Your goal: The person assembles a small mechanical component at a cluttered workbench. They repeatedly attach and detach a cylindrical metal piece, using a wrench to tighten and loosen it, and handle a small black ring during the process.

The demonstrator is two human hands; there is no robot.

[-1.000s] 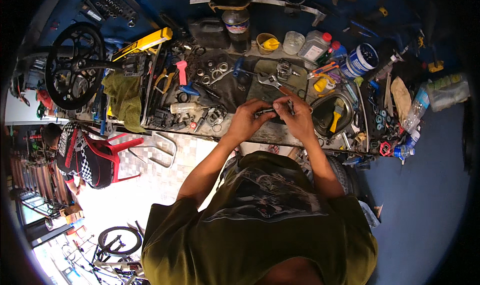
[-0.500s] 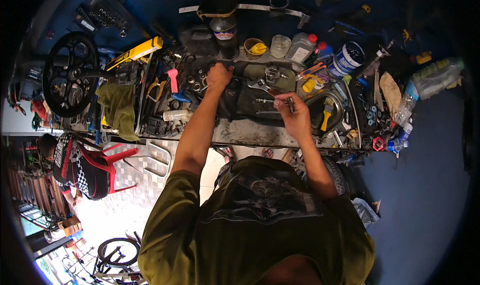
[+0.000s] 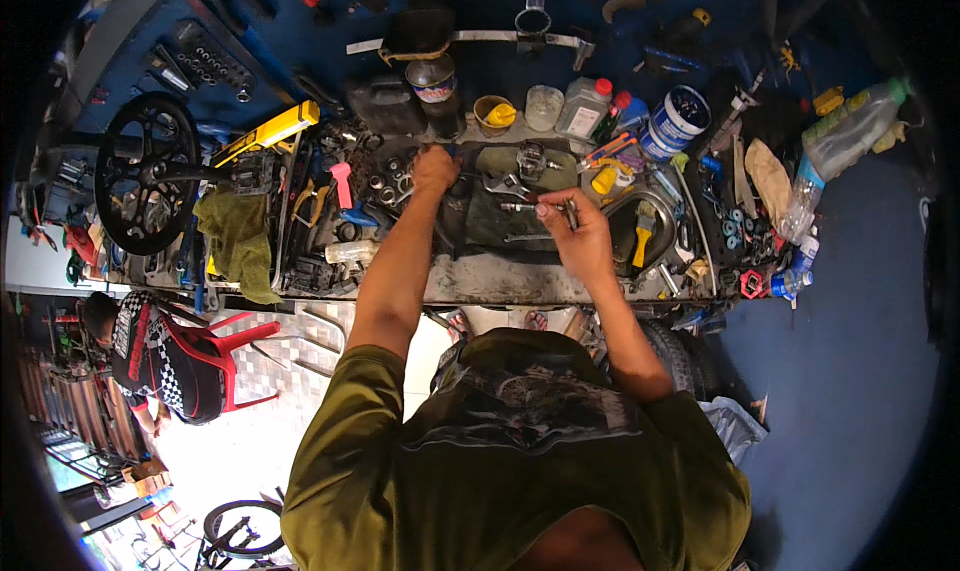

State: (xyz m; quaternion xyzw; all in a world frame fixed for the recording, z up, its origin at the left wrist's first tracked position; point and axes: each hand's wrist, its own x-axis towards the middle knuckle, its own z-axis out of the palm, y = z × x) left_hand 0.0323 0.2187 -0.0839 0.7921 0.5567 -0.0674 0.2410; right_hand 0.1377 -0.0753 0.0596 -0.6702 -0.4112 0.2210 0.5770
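Note:
My left hand [image 3: 436,170] is on the cluttered bench, fingers curled down beside a dark cloth [image 3: 455,206]; whatever is under them is hidden. My right hand [image 3: 584,241] is raised over the right side of a dark mat [image 3: 485,229], pinching a small metal part [image 3: 572,211] between thumb and fingers. Just left of its thumb lies a short metal rod [image 3: 516,207]. An adjustable wrench [image 3: 506,184] rests above the rod, and a silver metal part like a bicycle pedal [image 3: 534,158] sits behind it.
A metal tray [image 3: 655,261] with a yellow-handled brush [image 3: 643,236] stands right of my right hand. Bottles and a white-blue tub [image 3: 680,123] line the back. Left are a pink-handled tool [image 3: 341,183], a green rag [image 3: 235,236] and a black crank wheel [image 3: 147,174]. A person [image 3: 165,356] sits behind.
The whole view has shifted slightly, with the bench lower in the picture. My left hand has moved a little over the parts; my right hand keeps its pinch near the rod.

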